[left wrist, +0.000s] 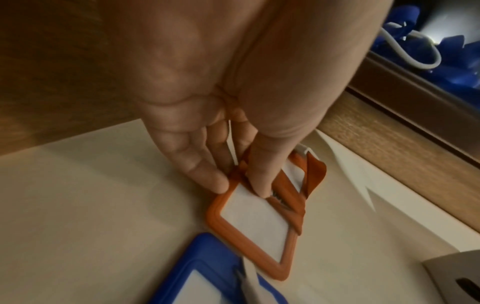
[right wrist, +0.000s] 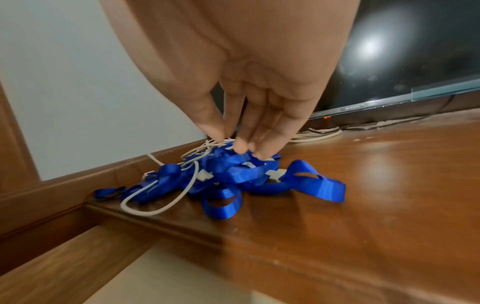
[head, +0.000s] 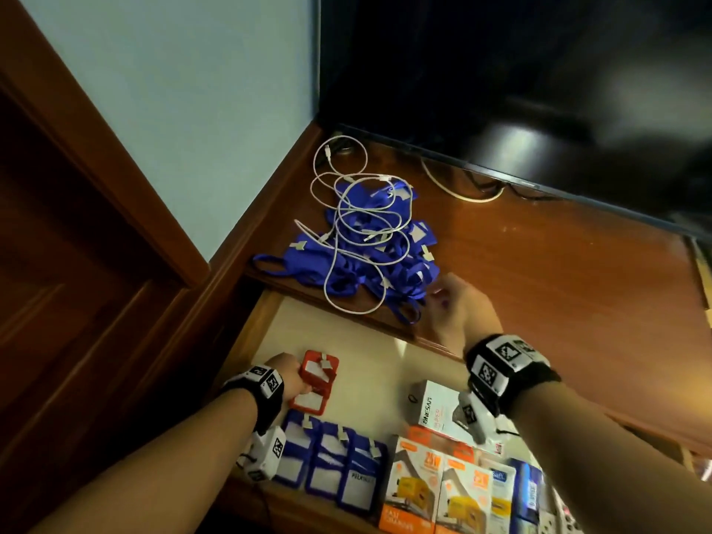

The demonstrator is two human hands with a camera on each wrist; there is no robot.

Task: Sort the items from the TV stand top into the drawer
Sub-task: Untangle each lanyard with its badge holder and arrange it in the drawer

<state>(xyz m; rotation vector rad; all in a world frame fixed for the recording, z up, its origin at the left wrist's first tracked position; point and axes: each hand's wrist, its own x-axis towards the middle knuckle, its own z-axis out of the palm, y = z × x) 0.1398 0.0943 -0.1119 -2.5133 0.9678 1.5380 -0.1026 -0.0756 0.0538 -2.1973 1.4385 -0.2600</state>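
Observation:
A tangled pile of blue lanyards (head: 385, 260) (right wrist: 233, 174) with a white cable (head: 339, 175) (right wrist: 155, 207) looped through it lies on the wooden TV stand top (head: 558, 271), near its left front corner. My right hand (head: 443, 298) (right wrist: 233, 142) hovers at the pile's right edge, its fingers straight and pointing down, the fingertips just at the top lanyards. Below, in the open drawer (head: 346, 337), my left hand (head: 293, 375) (left wrist: 241, 189) pinches the top of a red badge holder (head: 318, 373) (left wrist: 254, 224) that lies on the drawer floor.
Blue badge holders (head: 331, 460) sit in a row at the drawer's front left. Orange charger boxes (head: 416, 491) and a white box (head: 435, 410) fill the drawer's right. A dark TV (head: 501, 90) stands behind the pile. A wooden door frame (head: 77, 186) runs along the left.

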